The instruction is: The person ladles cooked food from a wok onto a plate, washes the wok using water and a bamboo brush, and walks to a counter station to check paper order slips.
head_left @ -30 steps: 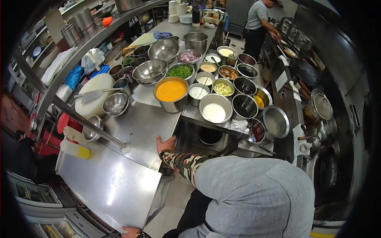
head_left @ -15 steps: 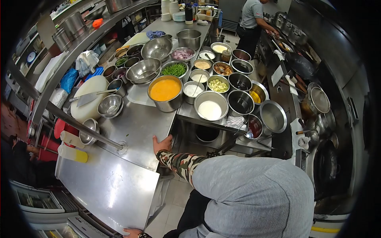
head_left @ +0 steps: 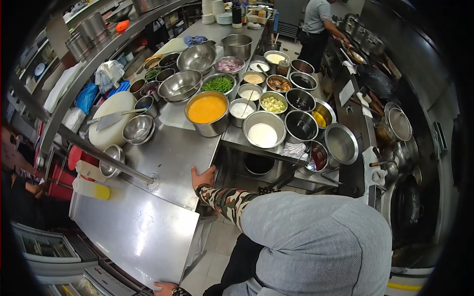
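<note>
right hand [head_left: 203, 178]: thumb spread wide, gripping nothing, touching desk [head_left: 143, 222] edge | left hand [head_left: 166, 288]: at desk's lower corner, cut off, spread can't tell | orange-filled pot [head_left: 208, 114]: on desk, beyond right hand

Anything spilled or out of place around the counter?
Nothing major. One small green scrap lies loose on the bare steel counter, apart from any container, so it looks like a dropped bit. I can't tell what it is.
</note>
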